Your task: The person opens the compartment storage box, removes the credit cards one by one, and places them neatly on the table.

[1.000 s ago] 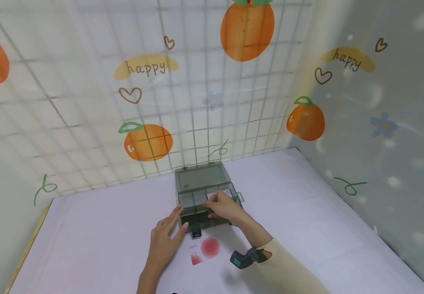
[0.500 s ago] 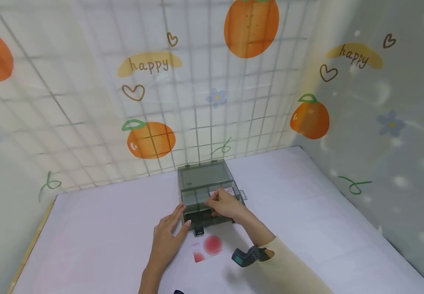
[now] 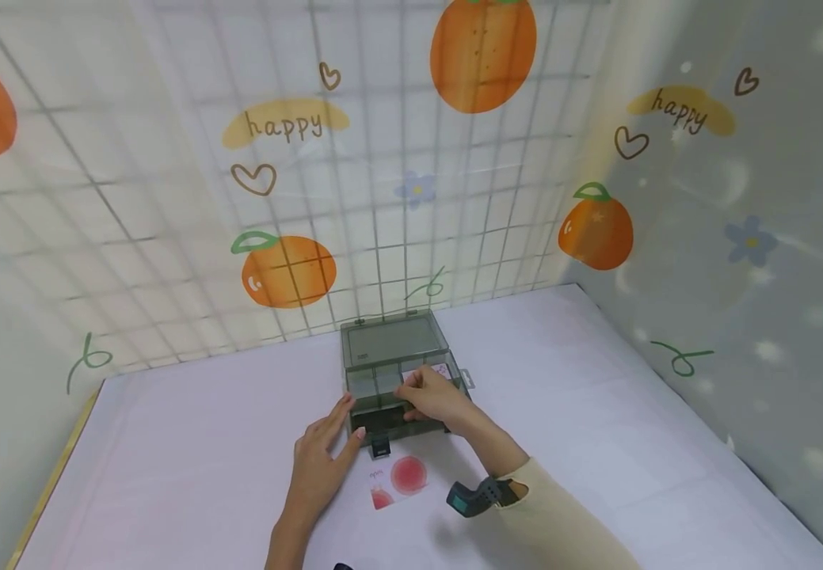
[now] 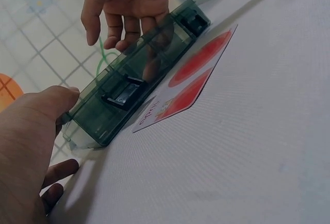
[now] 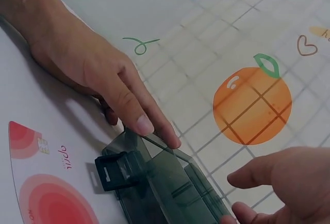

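A translucent dark-green compartment box lies on the white table, its lid tipped back toward the wall. My left hand rests against the box's front left corner, fingers extended along the side and thumb at the front edge. Over the box is my right hand; in the left wrist view, one of its fingers shows through the front wall, inside the front compartment. No object shows between its fingers. A dark area fills part of that compartment. A pink-patterned card sits in the back right section, partly hidden by the right hand.
A white chip card with red circles lies on the table in front of the box. A black latch hangs from the box's front. The patterned curtain wall stands close behind. A dark object shows at the bottom edge.
The head view shifts slightly. Both hands, the box and the chip card keep their places relative to one another.
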{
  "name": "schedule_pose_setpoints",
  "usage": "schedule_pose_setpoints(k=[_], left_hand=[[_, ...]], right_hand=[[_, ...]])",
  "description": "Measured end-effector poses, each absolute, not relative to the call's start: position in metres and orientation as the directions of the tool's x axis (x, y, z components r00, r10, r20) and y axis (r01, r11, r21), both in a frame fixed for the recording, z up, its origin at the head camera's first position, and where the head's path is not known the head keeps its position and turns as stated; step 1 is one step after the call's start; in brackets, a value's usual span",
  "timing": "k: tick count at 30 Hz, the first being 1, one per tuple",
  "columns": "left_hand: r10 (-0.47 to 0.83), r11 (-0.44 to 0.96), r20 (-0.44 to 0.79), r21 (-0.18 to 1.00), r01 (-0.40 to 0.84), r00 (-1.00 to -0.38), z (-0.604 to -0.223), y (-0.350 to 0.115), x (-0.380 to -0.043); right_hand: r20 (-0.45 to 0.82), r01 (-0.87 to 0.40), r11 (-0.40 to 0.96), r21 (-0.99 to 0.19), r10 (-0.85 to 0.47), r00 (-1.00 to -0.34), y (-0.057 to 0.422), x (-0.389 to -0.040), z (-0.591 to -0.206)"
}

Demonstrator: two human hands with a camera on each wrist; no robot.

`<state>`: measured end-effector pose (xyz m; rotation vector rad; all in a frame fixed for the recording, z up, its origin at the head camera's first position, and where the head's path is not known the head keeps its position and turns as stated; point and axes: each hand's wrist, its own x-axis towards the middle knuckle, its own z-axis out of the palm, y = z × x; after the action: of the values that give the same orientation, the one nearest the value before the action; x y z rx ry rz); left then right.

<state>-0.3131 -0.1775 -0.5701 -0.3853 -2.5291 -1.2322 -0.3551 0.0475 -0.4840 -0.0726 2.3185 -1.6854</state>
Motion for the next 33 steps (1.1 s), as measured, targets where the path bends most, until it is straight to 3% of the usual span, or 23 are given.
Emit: schedule_pose_setpoints(k=[18, 33], left_hand=[[0.108, 0.599, 0.383, 0.711, 0.368, -0.917, -0.568, -0.177, -0.313], [0.107, 0.592, 0.38, 0.718, 0.366, -0.919, -0.572, -0.178, -0.314]], right_hand=[[-0.155, 0.105, 0.236, -0.966, -0.202, -0.967, 0.056, -0.356, -0.479], [-0.095, 0.014, 0.373, -0.928, -0.199, -0.975, 0.047, -0.355, -0.485]])
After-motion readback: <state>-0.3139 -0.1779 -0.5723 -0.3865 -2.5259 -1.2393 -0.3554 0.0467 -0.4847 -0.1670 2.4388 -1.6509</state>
